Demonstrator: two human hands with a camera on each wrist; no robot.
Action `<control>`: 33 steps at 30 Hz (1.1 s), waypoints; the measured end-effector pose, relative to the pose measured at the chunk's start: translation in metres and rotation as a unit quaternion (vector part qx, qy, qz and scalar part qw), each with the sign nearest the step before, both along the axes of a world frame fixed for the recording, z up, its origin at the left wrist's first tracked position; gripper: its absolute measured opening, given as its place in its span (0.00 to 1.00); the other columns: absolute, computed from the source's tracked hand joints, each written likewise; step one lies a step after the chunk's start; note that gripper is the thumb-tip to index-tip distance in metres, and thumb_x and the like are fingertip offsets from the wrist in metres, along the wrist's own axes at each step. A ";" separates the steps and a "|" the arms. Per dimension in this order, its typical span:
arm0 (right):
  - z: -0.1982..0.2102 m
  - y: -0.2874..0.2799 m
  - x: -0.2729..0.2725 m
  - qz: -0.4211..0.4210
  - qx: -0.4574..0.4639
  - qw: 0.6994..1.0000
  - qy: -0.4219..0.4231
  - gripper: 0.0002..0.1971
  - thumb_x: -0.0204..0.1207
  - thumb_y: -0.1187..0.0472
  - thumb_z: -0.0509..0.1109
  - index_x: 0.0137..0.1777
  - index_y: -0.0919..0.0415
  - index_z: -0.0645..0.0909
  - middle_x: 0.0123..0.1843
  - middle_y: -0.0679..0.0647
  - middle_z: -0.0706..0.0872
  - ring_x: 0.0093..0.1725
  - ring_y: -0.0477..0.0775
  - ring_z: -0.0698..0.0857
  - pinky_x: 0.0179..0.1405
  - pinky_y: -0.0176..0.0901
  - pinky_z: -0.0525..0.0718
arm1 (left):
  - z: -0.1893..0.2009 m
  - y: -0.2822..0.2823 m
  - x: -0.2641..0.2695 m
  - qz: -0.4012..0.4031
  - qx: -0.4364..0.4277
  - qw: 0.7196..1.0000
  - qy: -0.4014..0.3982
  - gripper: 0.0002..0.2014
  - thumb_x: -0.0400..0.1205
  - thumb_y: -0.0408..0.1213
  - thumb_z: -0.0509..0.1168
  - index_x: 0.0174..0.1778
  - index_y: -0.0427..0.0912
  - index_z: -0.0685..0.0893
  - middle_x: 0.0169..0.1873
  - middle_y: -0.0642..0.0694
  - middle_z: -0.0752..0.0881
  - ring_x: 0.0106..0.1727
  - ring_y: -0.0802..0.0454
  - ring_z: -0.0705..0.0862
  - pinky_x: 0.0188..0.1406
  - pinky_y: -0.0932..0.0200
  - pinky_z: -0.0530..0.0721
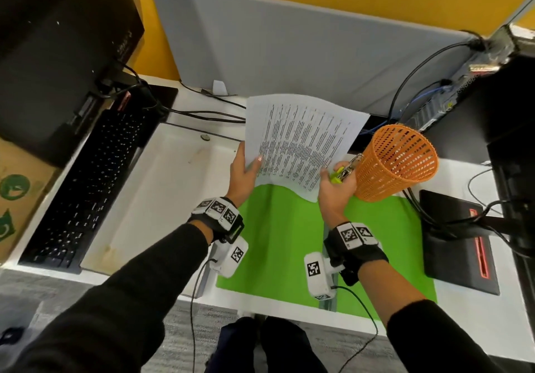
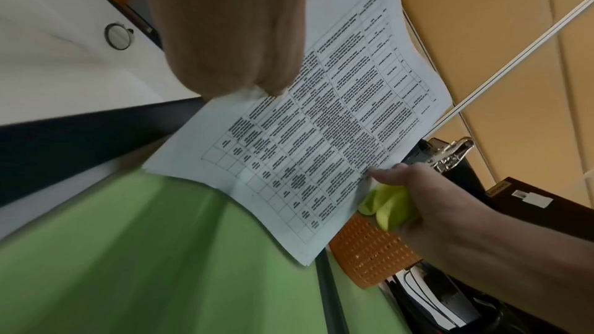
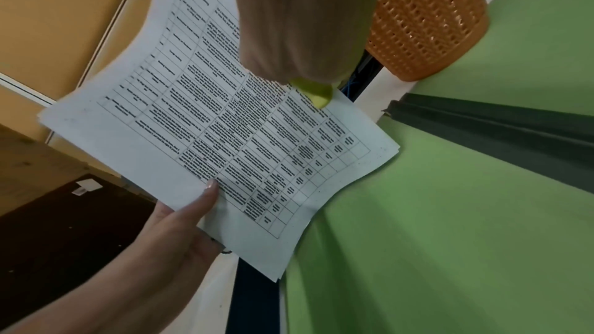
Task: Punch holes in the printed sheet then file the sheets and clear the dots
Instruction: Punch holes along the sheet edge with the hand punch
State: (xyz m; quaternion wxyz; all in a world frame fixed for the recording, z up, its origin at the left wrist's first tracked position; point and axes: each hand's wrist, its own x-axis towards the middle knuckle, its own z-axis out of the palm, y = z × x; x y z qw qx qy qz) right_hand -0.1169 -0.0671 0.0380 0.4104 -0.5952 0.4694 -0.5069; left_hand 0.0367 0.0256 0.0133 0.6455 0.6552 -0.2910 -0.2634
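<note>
A stack of printed sheets (image 1: 301, 138) with a text table is held up above the green folder (image 1: 289, 242) on the desk. My left hand (image 1: 246, 167) pinches the sheets' left edge, thumb on top. My right hand (image 1: 337, 181) grips a hand hole punch (image 1: 346, 170) with lime-green handles and a metal head, right at the sheets' right edge. In the left wrist view the sheets (image 2: 321, 123) curve upward and the punch (image 2: 443, 154) sits at their edge. The right wrist view shows the sheets (image 3: 225, 136) and a green handle tip (image 3: 318, 93).
An orange mesh basket (image 1: 396, 161) stands tilted just right of my right hand. A black keyboard (image 1: 86, 181) and monitor lie at the left, a black computer and cables at the right, a black stand (image 1: 460, 239) at the right front. A grey partition backs the desk.
</note>
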 end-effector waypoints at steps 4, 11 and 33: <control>-0.005 0.000 -0.001 0.020 0.014 1.000 0.012 0.18 0.69 0.81 0.68 0.39 0.57 0.69 0.35 0.44 0.72 0.35 0.25 0.75 0.39 0.16 0.71 | -0.006 0.000 0.006 -0.027 0.014 0.999 0.017 0.20 0.83 0.27 0.61 0.72 0.37 0.71 0.63 0.45 0.82 0.62 0.60 0.83 0.63 0.66 0.81; -0.015 -0.006 -0.001 0.034 0.071 0.996 0.052 0.11 0.73 0.77 0.64 0.46 0.62 0.72 0.37 0.41 0.73 0.35 0.35 0.74 0.32 0.18 0.73 | -0.012 0.006 0.025 -0.092 0.083 0.992 -0.009 0.19 0.85 0.29 0.59 0.72 0.31 0.71 0.66 0.41 0.80 0.67 0.47 0.79 0.71 0.49 0.77; -0.057 0.086 -0.012 0.226 0.383 0.892 0.080 0.05 0.72 0.72 0.66 0.42 0.63 0.78 0.30 0.54 0.82 0.29 0.50 0.80 0.25 0.34 0.77 | 0.011 -0.007 0.045 -0.104 0.048 0.990 0.083 0.20 0.85 0.24 0.55 0.74 0.29 0.66 0.69 0.37 0.76 0.58 0.53 0.82 0.60 0.59 0.85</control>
